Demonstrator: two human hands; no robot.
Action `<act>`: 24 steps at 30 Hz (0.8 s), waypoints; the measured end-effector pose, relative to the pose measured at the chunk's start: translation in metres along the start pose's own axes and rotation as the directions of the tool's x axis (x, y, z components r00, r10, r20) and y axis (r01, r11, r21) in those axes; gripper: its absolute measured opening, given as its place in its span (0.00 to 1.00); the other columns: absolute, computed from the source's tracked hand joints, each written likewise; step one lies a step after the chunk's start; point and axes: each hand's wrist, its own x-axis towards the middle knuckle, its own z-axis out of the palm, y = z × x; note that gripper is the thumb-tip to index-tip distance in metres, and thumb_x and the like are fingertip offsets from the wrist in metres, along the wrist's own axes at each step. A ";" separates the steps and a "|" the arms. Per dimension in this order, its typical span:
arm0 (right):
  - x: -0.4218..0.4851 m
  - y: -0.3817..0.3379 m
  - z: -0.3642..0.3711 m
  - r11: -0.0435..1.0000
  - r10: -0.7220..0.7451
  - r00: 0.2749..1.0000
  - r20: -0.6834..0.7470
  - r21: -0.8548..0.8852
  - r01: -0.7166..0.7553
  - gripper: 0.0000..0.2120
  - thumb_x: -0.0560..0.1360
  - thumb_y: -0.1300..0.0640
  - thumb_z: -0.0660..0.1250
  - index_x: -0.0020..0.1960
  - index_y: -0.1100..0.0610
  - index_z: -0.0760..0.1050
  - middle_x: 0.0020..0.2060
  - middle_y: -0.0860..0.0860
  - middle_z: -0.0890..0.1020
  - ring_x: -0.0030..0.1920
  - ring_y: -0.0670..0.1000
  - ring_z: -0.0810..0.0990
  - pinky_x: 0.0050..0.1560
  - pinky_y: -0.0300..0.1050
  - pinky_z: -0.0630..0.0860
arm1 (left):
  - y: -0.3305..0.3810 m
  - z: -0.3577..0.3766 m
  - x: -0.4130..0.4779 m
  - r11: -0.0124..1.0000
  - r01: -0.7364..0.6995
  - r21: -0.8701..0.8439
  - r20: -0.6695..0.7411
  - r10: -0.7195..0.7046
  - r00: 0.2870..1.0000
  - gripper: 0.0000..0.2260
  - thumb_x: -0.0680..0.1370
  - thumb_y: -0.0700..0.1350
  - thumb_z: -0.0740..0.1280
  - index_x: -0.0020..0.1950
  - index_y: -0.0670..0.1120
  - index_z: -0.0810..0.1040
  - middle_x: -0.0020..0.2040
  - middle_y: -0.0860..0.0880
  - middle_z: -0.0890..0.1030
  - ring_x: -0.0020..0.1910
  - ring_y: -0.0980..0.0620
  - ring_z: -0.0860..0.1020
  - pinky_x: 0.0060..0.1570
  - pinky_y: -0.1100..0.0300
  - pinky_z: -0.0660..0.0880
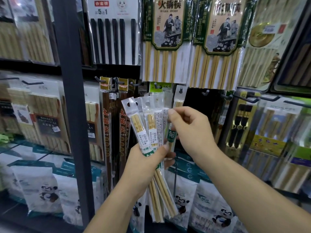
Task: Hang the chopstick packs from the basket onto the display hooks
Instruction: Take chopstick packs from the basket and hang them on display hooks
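My left hand [144,163] grips a fanned bunch of several slim bamboo chopstick packs [142,130] in clear sleeves with punched hang holes at the top. My right hand [190,130] pinches the rightmost pack [171,137] of the fan, the one with a green label, between thumb and fingers. Just above the fan a dark display hook [180,90] carries one matching pack [178,100]. An empty-looking hook [205,93] sticks out further right. No basket is in view.
Larger chopstick packs [165,39] hang in rows above and to both sides. A dark upright post [72,106] stands at the left. White bags with panda prints [208,202] fill the shelf below. More hooks [252,98] jut out at the right.
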 end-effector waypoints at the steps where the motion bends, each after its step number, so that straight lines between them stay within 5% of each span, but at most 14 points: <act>1: -0.001 -0.001 0.001 1.000 0.013 0.999 0.034 0.001 -0.013 0.05 0.79 0.50 0.69 0.50 0.49 0.83 0.41 0.45 0.85 0.41 0.41 0.82 0.38 0.33 0.75 | -0.001 0.001 0.000 1.000 0.007 -0.003 0.016 -0.007 1.000 0.09 0.79 0.39 0.73 0.55 0.51 0.86 0.52 0.43 0.87 0.47 0.41 0.87 0.45 0.50 0.84; 7: 0.002 -0.004 -0.003 0.996 0.054 0.997 0.057 0.068 -0.058 0.06 0.79 0.52 0.70 0.52 0.52 0.83 0.44 0.52 0.86 0.40 0.43 0.81 0.36 0.32 0.75 | -0.005 -0.001 0.000 1.000 0.016 0.019 0.026 -0.017 1.000 0.07 0.76 0.44 0.73 0.54 0.50 0.87 0.51 0.41 0.88 0.51 0.39 0.87 0.50 0.46 0.85; 12: 0.006 -0.007 -0.003 1.000 0.009 1.000 0.004 0.011 -0.009 0.08 0.80 0.53 0.69 0.45 0.56 0.82 0.42 0.60 0.83 0.41 0.57 0.81 0.47 0.54 0.81 | -0.004 0.003 0.000 0.995 0.051 -0.085 0.033 -0.048 0.998 0.12 0.77 0.44 0.73 0.60 0.52 0.85 0.56 0.41 0.87 0.55 0.40 0.86 0.52 0.48 0.84; 17: 0.019 -0.012 -0.009 0.998 -0.064 0.989 -0.134 0.016 0.067 0.13 0.81 0.51 0.67 0.43 0.59 0.80 0.31 0.50 0.74 0.32 0.43 0.71 0.34 0.34 0.71 | -0.002 0.000 0.005 0.988 0.086 -0.129 -0.105 -0.100 0.989 0.07 0.81 0.38 0.70 0.55 0.46 0.87 0.52 0.41 0.88 0.53 0.42 0.87 0.49 0.51 0.84; 24: 0.029 -0.011 -0.010 1.000 -0.028 0.988 -0.153 -0.014 0.026 0.17 0.82 0.49 0.66 0.37 0.57 0.75 0.24 0.41 0.68 0.27 0.42 0.66 0.30 0.32 0.66 | -0.001 -0.009 0.005 0.992 0.124 -0.017 -0.112 -0.125 0.986 0.07 0.81 0.39 0.70 0.58 0.41 0.83 0.46 0.38 0.87 0.44 0.41 0.87 0.41 0.54 0.83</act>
